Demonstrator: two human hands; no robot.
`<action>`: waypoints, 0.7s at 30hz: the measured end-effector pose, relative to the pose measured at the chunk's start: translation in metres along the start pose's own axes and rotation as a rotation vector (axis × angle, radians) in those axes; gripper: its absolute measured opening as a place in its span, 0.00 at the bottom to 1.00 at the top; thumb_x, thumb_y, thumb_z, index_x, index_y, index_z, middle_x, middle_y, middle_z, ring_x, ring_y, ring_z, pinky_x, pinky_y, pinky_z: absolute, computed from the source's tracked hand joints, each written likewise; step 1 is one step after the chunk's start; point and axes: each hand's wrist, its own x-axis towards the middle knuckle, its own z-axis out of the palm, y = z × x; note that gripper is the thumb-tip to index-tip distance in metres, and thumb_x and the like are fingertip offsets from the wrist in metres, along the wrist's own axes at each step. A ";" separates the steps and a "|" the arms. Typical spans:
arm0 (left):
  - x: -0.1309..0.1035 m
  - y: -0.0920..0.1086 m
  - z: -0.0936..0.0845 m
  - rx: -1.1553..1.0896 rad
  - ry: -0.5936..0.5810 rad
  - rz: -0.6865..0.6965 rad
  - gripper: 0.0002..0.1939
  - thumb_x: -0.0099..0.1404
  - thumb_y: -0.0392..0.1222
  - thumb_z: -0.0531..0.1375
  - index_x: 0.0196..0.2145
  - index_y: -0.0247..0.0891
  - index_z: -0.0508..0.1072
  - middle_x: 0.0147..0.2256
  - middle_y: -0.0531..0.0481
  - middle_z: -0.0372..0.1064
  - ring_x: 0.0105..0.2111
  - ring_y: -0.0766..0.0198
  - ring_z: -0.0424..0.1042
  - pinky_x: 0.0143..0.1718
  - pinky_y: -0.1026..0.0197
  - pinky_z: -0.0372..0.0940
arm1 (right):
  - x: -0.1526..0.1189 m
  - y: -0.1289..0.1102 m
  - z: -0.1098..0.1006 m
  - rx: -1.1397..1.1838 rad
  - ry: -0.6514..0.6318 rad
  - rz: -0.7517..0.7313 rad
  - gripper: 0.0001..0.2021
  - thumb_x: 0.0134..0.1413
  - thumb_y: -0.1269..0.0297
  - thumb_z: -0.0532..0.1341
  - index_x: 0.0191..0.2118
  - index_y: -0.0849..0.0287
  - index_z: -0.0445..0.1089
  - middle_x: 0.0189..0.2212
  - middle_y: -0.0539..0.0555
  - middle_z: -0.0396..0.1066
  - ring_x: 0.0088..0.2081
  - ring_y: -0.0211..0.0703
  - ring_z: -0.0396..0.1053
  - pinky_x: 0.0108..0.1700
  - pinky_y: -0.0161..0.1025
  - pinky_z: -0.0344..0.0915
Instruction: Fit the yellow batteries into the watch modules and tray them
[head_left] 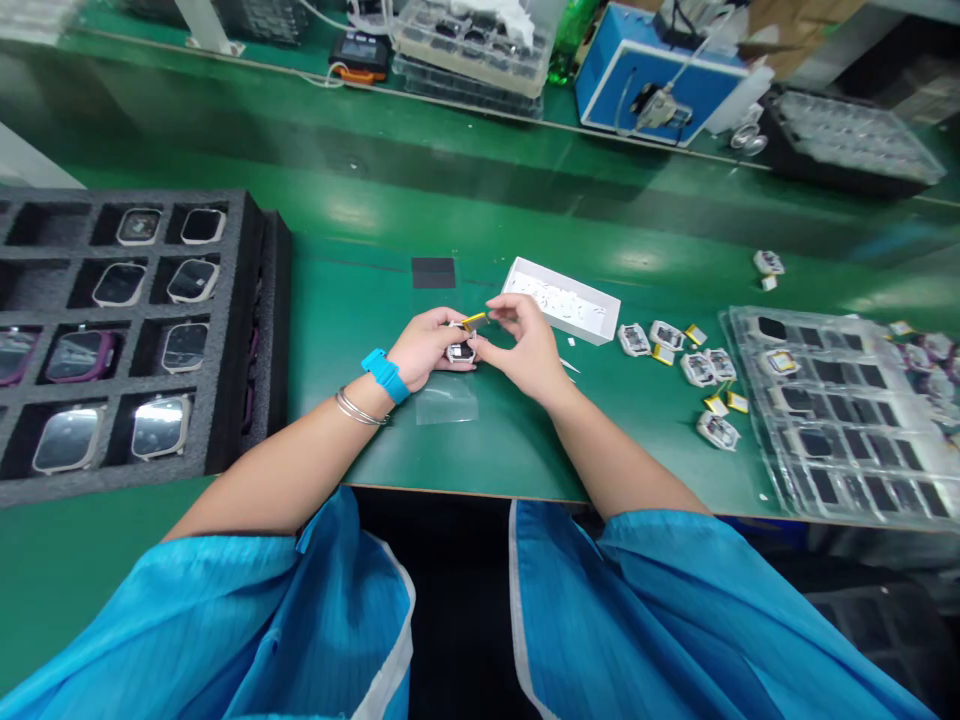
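My left hand [426,350] is closed around a small white watch case [460,352], holding it over the bench with its open side up. A yellow-edged battery [475,321] stands tilted at the case's upper edge. My right hand [525,345] is at the right side of the case. Its thumb touches the case's edge, while the curved index finger is apart from the thumb, close to the battery's end. Whatever lies under the right fingertips is hidden. Below the hands, a clear plastic sheet [447,400] lies on the green bench [450,455].
A white box [562,300] with small white pieces sits beyond my right hand, tweezers [570,368] beside it. Several watch cases with batteries [699,369] lie to the right, before clear trays [832,420]. A foam tray [217,400] of watches stands left. A shelf [480,95] runs behind.
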 end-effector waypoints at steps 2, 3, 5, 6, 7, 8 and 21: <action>-0.001 0.000 0.000 0.022 -0.012 -0.010 0.05 0.59 0.27 0.59 0.33 0.33 0.68 0.24 0.50 0.73 0.24 0.60 0.78 0.23 0.64 0.73 | 0.002 0.002 -0.001 0.138 -0.053 0.107 0.11 0.52 0.61 0.67 0.40 0.59 0.72 0.39 0.54 0.75 0.41 0.44 0.74 0.50 0.45 0.72; -0.001 0.001 0.000 0.022 -0.016 -0.012 0.05 0.59 0.27 0.59 0.33 0.33 0.68 0.24 0.49 0.74 0.24 0.59 0.78 0.23 0.64 0.73 | 0.002 0.001 -0.001 0.167 -0.060 0.140 0.10 0.54 0.59 0.66 0.39 0.59 0.74 0.37 0.53 0.77 0.40 0.44 0.75 0.49 0.45 0.72; -0.001 0.001 -0.001 0.013 -0.013 -0.010 0.05 0.58 0.28 0.59 0.34 0.33 0.68 0.26 0.48 0.75 0.25 0.59 0.79 0.22 0.64 0.73 | 0.002 -0.001 -0.002 0.175 -0.043 0.147 0.09 0.55 0.59 0.65 0.37 0.58 0.77 0.36 0.53 0.78 0.40 0.43 0.76 0.48 0.44 0.71; -0.001 0.000 -0.001 0.013 -0.008 -0.011 0.05 0.58 0.28 0.59 0.34 0.33 0.68 0.26 0.48 0.75 0.24 0.59 0.79 0.22 0.64 0.73 | 0.002 -0.002 -0.002 0.174 -0.032 0.132 0.08 0.55 0.60 0.66 0.37 0.58 0.78 0.36 0.52 0.79 0.40 0.43 0.76 0.48 0.44 0.71; 0.000 0.000 -0.002 0.013 -0.004 -0.012 0.06 0.57 0.28 0.59 0.34 0.33 0.69 0.27 0.48 0.75 0.24 0.59 0.79 0.23 0.64 0.73 | 0.002 -0.003 -0.002 0.172 -0.026 0.115 0.07 0.55 0.60 0.66 0.37 0.57 0.78 0.37 0.52 0.79 0.40 0.43 0.76 0.48 0.43 0.72; 0.000 0.000 -0.002 0.011 -0.003 -0.013 0.06 0.57 0.29 0.60 0.34 0.33 0.69 0.27 0.48 0.75 0.24 0.59 0.78 0.23 0.63 0.73 | 0.001 -0.003 -0.002 0.167 -0.019 0.099 0.07 0.55 0.61 0.66 0.37 0.57 0.79 0.37 0.52 0.80 0.40 0.43 0.76 0.47 0.43 0.72; 0.000 -0.004 -0.004 -0.026 0.001 0.052 0.11 0.52 0.28 0.65 0.35 0.33 0.71 0.28 0.53 0.72 0.28 0.67 0.74 0.33 0.63 0.75 | -0.004 -0.007 0.011 -0.282 0.069 -0.238 0.08 0.64 0.67 0.61 0.41 0.54 0.79 0.38 0.52 0.81 0.41 0.44 0.76 0.68 0.57 0.58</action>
